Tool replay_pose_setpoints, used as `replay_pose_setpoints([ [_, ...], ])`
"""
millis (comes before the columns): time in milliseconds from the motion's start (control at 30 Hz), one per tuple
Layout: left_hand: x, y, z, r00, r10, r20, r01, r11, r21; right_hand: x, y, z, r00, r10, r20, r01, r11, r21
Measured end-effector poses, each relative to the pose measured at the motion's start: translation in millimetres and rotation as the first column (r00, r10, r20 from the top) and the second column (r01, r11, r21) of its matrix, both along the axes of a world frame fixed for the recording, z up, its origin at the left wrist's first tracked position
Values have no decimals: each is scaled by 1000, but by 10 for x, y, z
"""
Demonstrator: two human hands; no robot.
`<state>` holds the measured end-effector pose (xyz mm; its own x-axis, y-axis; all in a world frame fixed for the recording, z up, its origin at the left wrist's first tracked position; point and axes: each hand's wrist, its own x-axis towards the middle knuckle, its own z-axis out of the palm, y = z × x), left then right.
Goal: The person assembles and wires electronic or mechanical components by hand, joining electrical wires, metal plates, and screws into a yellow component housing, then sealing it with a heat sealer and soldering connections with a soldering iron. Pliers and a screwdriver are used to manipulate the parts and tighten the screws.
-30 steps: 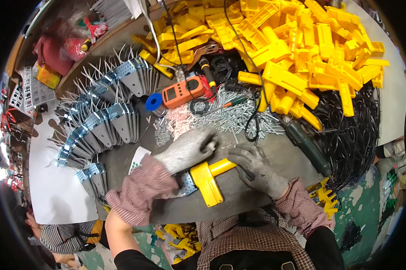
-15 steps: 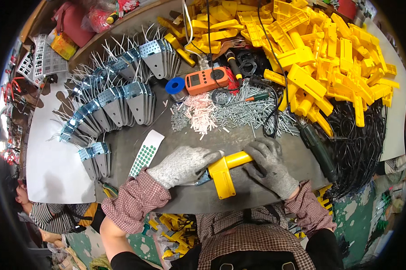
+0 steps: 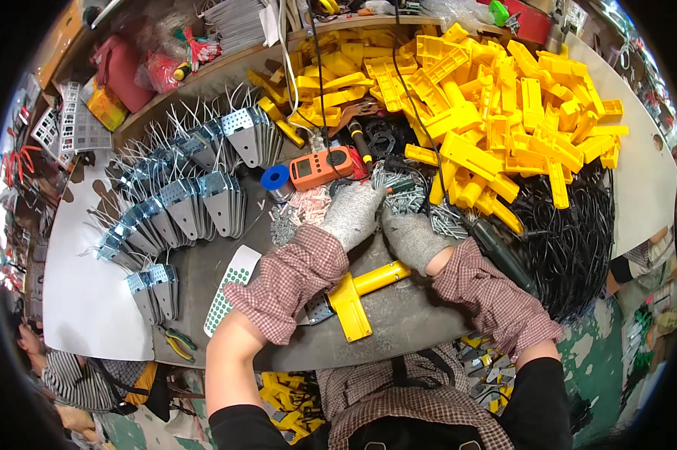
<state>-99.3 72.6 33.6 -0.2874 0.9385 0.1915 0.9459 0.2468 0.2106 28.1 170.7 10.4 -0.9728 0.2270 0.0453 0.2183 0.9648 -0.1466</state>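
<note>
My left hand (image 3: 352, 216), in a grey knit glove, is over the heap of screws (image 3: 406, 196), its fingers curled in; what they hold, if anything, is hidden. Beside it my right hand (image 3: 415, 241), gloved too, reaches into the same heap from the right, its fingertips turned down and hard to make out. Nearer to me a yellow plastic T-shaped housing (image 3: 347, 306) lies on the grey tabletop, touched by neither hand. A metal plate (image 3: 320, 309) shows at its left, partly behind my left sleeve.
Rows of metal brackets with white wires (image 3: 222, 202) stand at left. Yellow plastic parts (image 3: 496, 124) pile up at the back right, above black cables (image 3: 567, 247). An orange meter (image 3: 320, 168), solder spool (image 3: 277, 180), sticker sheet (image 3: 232, 291), pliers (image 3: 178, 343) and dark green power screwdriver (image 3: 501, 255) lie around.
Both hands have let go of the yellow housing and moved forward to the screw heap. The housing stays on the table. The whole view has shifted slightly.
</note>
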Motion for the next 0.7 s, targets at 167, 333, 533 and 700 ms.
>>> replay_pose_setpoints([
  [167,-14,-15,-86,999,40,26,-35,983,-182,-12,-84,80,997,29,65,-33,998,57],
  [333,88,-25,209,984,-23,-178,-11,982,-188,129,177,148,999,50,14,-49,996,-76],
  [533,188,-379,-83,957,-233,173,258,955,-143,392,113,757,942,-30,-334,-171,815,-554],
  [700,86,-408,-92,837,-85,540,175,977,-118,1287,-108,422,974,154,-165,-226,702,-675],
])
